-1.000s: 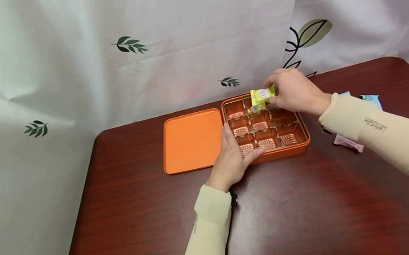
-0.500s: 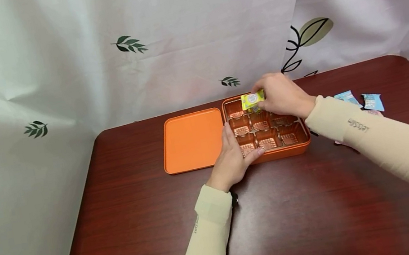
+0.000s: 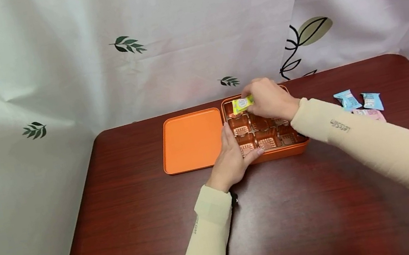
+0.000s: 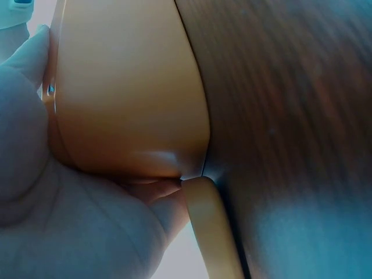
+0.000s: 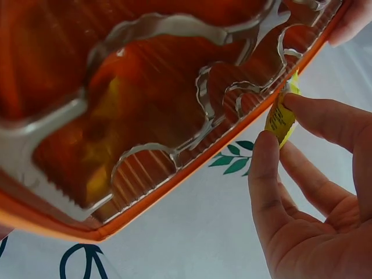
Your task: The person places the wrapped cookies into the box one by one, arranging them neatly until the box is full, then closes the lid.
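My right hand pinches a small yellow-wrapped candy between thumb and fingers, over the back left compartment of an orange box. The right wrist view also shows the candy at the fingertips, close to the box's rim. Inside the box is a clear plastic tray divided into several compartments. A blurry yellow shape shows in a corner compartment there. My left hand rests against the box's front left corner, fingers straight along the left side and thumb on the front rim.
An orange lid lies flat just left of the box. Two blue packets and a pink packet lie on the dark red table at the right. Behind the table hangs a leaf-print curtain.
My right hand has moved left across the back row with the yellow candy. The blue packets at the right have come out from behind the sleeve. My left hand has stayed put.
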`<state>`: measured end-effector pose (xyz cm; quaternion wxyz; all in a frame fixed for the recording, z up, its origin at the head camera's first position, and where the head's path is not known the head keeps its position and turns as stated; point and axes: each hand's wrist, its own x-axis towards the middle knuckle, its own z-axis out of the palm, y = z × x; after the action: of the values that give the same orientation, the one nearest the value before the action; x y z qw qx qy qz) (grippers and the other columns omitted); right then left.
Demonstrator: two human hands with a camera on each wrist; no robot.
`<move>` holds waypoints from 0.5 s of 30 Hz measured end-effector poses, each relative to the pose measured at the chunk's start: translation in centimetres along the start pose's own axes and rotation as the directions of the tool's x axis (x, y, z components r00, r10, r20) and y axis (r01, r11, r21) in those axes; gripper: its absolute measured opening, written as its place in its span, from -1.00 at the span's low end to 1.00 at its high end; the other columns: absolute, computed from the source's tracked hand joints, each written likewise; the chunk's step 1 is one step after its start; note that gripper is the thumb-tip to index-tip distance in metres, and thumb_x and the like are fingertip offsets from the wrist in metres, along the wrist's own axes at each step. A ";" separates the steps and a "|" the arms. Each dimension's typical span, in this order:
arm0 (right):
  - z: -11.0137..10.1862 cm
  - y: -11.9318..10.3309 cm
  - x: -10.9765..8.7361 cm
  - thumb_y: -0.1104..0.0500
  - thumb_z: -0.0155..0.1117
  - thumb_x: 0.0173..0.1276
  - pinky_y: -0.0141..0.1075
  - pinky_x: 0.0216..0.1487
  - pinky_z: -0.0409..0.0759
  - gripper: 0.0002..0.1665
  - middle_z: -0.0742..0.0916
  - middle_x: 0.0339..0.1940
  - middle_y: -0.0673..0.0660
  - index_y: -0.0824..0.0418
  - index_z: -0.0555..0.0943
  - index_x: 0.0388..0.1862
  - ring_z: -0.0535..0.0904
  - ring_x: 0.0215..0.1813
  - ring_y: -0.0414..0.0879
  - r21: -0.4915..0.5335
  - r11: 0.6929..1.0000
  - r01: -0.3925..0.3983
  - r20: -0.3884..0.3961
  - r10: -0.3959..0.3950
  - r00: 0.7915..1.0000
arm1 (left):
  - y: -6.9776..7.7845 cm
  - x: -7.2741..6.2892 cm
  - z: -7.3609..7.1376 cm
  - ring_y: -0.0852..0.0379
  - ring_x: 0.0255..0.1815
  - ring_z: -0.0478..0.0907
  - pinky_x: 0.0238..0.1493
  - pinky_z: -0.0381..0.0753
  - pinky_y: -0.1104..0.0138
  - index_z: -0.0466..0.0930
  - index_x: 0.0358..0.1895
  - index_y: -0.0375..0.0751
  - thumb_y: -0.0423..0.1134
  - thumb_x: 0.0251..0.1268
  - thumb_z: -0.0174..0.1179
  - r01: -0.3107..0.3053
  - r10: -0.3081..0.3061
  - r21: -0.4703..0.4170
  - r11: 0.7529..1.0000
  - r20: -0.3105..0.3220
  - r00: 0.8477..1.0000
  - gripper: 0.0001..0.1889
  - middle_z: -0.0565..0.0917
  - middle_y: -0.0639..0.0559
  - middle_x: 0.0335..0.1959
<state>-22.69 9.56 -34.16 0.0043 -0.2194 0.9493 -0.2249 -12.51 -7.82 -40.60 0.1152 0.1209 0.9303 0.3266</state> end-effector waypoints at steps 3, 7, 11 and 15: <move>0.3 -0.2 0.2 0.33 0.41 0.22 0.02 0.02 0.62 -0.59 0.69 0.05 0.38 0.43 0.68 0.06 0.64 0.01 0.22 -0.001 1.000 -0.001 0.008 0.001 1.000 | 0.0 0.0 0.0 -0.13 0.60 -0.04 0.41 0.32 0.09 -0.57 0.59 -0.26 0.28 0.38 0.15 -0.003 0.003 0.008 1.000 -0.003 1.000 0.19 -0.37 -0.29 0.63; 0.7 -0.5 0.6 0.33 0.39 0.24 0.02 0.05 0.62 -0.59 0.68 0.06 0.38 0.44 0.68 0.08 0.63 0.04 0.22 -0.007 1.000 -0.002 0.031 0.002 1.000 | 0.0 -0.1 0.0 -0.13 0.60 -0.03 0.41 0.31 0.10 -0.55 0.60 -0.27 0.28 0.37 0.15 -0.008 0.008 0.009 1.000 -0.006 1.000 0.19 -0.36 -0.29 0.63; 1.1 -0.9 1.1 0.33 0.39 0.25 0.03 0.08 0.60 -0.58 0.68 0.06 0.40 0.46 0.67 0.08 0.62 0.07 0.24 -0.011 1.000 0.001 0.048 0.000 0.999 | 0.0 -0.1 0.0 -0.12 0.61 -0.07 0.43 0.28 0.11 -0.54 0.59 -0.30 0.29 0.37 0.14 -0.013 0.013 0.007 1.000 -0.007 1.000 0.19 -0.35 -0.31 0.63; 1.5 -1.2 1.5 0.33 0.39 0.24 0.05 0.11 0.59 -0.61 0.70 0.02 0.41 0.50 0.68 0.03 0.62 0.07 0.26 -0.024 1.000 0.006 0.049 -0.005 0.999 | -0.1 -0.1 -0.1 -0.10 0.62 -0.11 0.44 0.26 0.12 -0.54 0.59 -0.31 0.30 0.37 0.12 -0.016 0.016 0.010 1.000 -0.004 1.000 0.19 -0.36 -0.32 0.63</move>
<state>-23.34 7.34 -34.81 0.0241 -0.2275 0.9510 -0.2080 -12.46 -7.92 -40.60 0.1102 0.1285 0.9312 0.3229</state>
